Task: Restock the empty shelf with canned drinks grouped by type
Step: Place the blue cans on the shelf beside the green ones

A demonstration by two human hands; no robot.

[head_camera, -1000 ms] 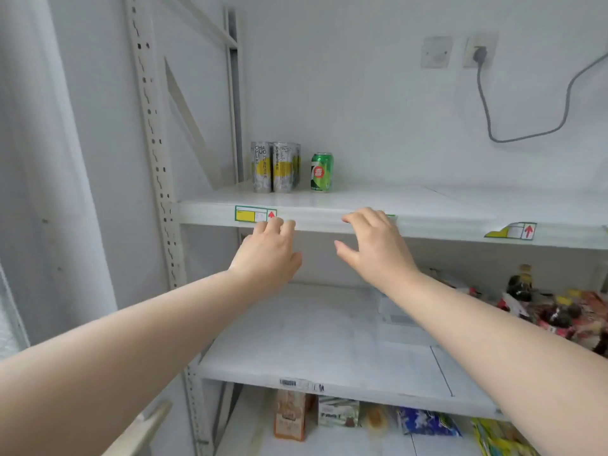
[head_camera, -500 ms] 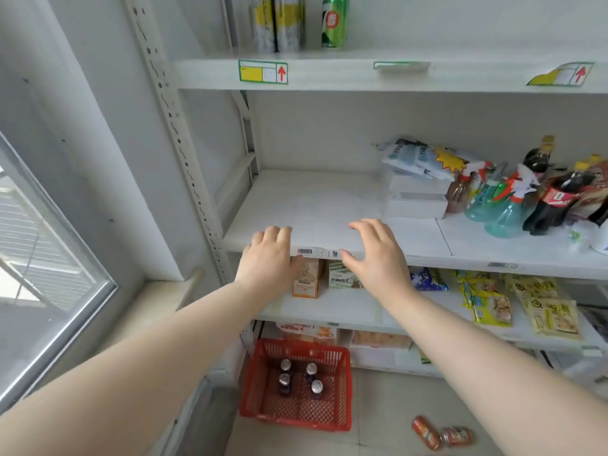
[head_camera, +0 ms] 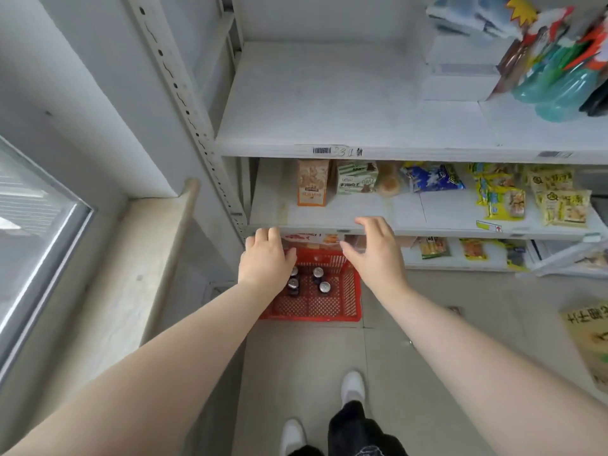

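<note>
A cluster of dark cans (head_camera: 318, 274) with silver tops stands upright toward the far left of a red basket (head_camera: 342, 315) on the floor, at the foot of the white shelving. Your left hand (head_camera: 266, 258) reaches out above them, fingers loosely bent and gripping nothing, and hides part of the cluster from view. Your right hand (head_camera: 378, 255) is spread wider, thumb apart from the fingers, likewise holding nothing, over the basket's far right corner. Just beyond both hands runs the front edge of a low shelf (head_camera: 332, 212) carrying an orange box (head_camera: 312, 182), a green carton (head_camera: 357, 177) and yellow snack packets (head_camera: 559, 199). Spray bottles (head_camera: 552, 87) crowd the right end of the shelf above. Your white shoes (head_camera: 352, 386) stand on the tiled floor.
</note>
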